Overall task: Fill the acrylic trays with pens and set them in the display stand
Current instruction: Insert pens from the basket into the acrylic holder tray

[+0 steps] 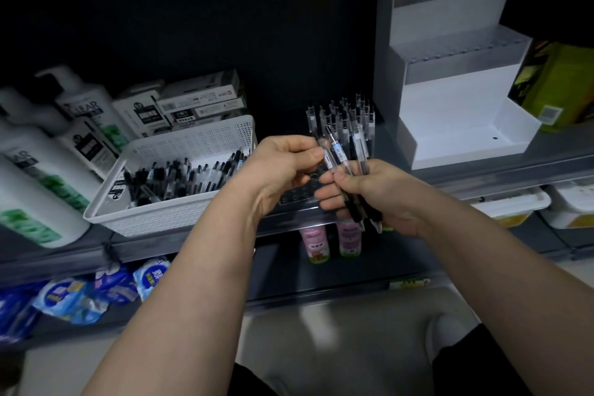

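Nearest the camera, two bare forearms reach forward over the front edge of the shelf [180,243], and the hands meet just past it. The right hand [382,193] is curled round a bundle of pens [348,157], gripping them at the dark lower barrels, tips down and tops tilted away. The left hand [279,167] pinches the upper part of one pen between thumb and forefinger; blur makes it hard to tell whether that pen is clear of the bundle or within it.

Directly under the hands lies the acrylic tray [297,198], its front rows of holes bare and its front edge close to the shelf lip. Behind the hands, the standing pens [345,116] fill the tray's rear rows upright.

To the left, touching or just beside the tray, the white basket [193,135] sits at an angle with one corner overhanging the shelf edge; loose pens [180,177] lie heaped inside it. Pump bottles [48,164] crowd its left side and flat boxes [199,103] are stacked behind it.

To the right, the stepped white display stand [450,100] stands near the tray, with a narrow dark gap between them. Its lowest step is open at the front, and its top step carries a row of holes. A green box [559,83] presses against its right side.

On the shelf below stand pink bottles [315,244], and blue packs [96,292] lie lower left.
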